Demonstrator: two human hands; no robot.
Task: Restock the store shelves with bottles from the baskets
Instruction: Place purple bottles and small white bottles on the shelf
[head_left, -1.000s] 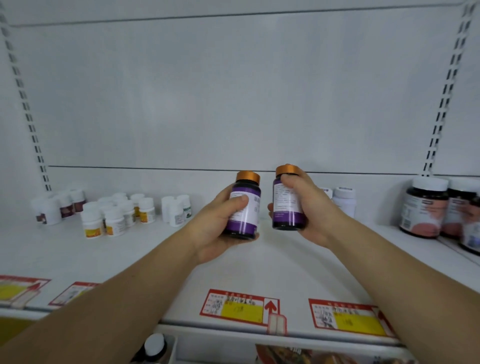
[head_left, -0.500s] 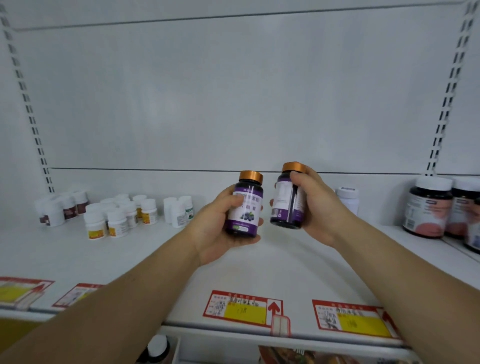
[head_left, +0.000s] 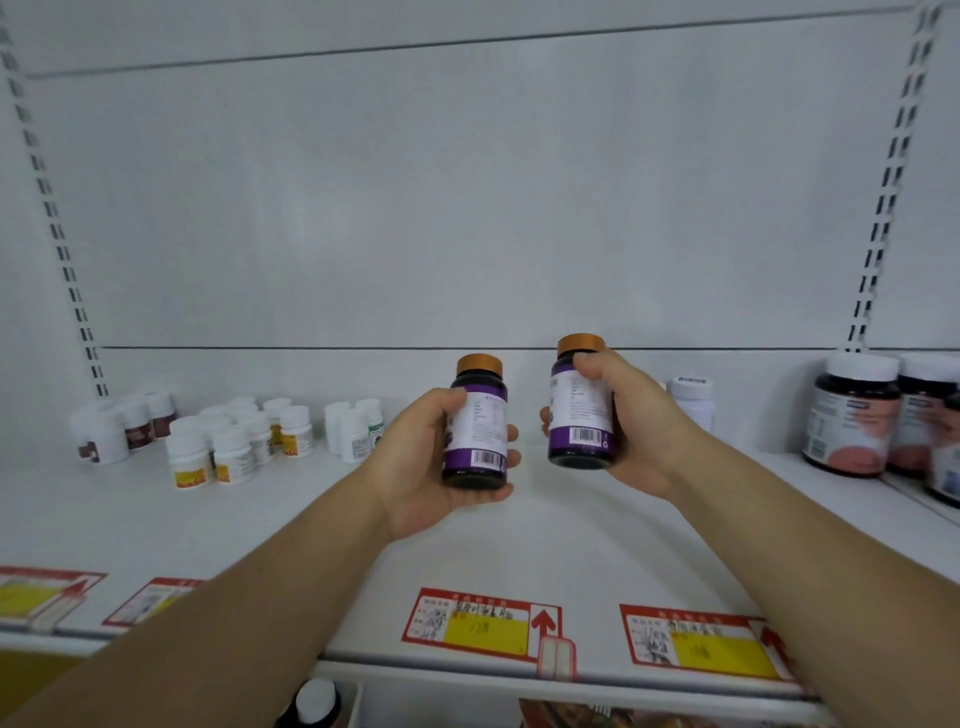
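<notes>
Currently two purple bottles held upright above shelf (head_left: 597, 551): one gripped in left hand (head_left: 415, 467), bottle (head_left: 475, 431); other gripped in right hand (head_left: 639, 431), bottle (head_left: 582, 410). Barcodes seen facing viewer. Best turned label-front outward, then set down in bare middle stretch, clear of white bottles (head_left: 228, 441).

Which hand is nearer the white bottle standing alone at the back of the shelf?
The right hand: the white bottle stands just behind it, partly hidden. The left hand is farther off, to the bottle's left. Each hand holds a purple bottle.
</notes>
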